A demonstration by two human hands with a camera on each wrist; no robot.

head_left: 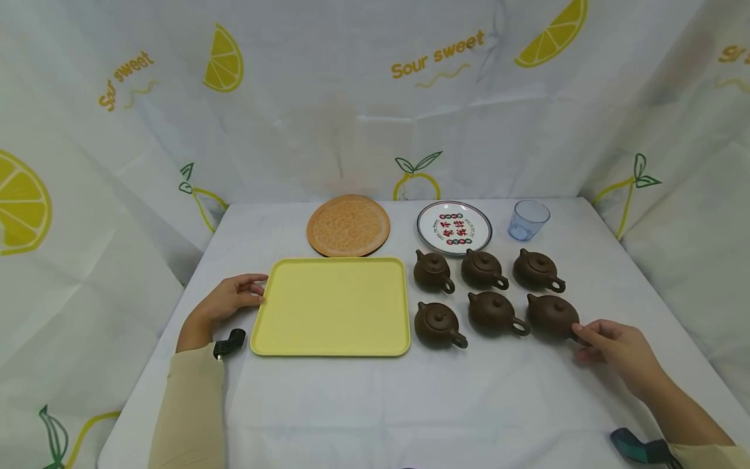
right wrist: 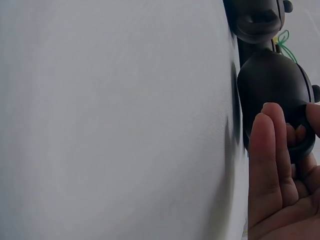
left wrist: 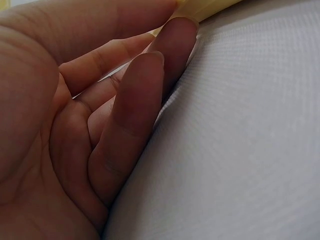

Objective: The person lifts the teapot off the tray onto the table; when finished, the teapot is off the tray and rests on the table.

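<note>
My left hand (head_left: 227, 301) rests at the left side of a yellow tray (head_left: 331, 306), fingers loosely bent. Its fingertips touch the tray's rim (left wrist: 212, 9) in the left wrist view. At the right, my right hand (head_left: 624, 355) pinches the handle of a dark brown teapot (head_left: 553, 316), which stands on the table. In the right wrist view the thumb lies on top of that handle (right wrist: 302, 147), and fingertips show through its loop. Several similar teapots (head_left: 493, 312) stand in two rows between the tray and this one, spouts pointing back and left.
Behind the tray lies a round tan mat (head_left: 348, 225). A white plate (head_left: 454, 227) with printed red and green marks sits behind the teapots, beside a tilted-looking blue glass (head_left: 528, 220). White cloth (head_left: 328, 410) covers the table, and a lemon-print curtain (head_left: 328, 117) encloses it.
</note>
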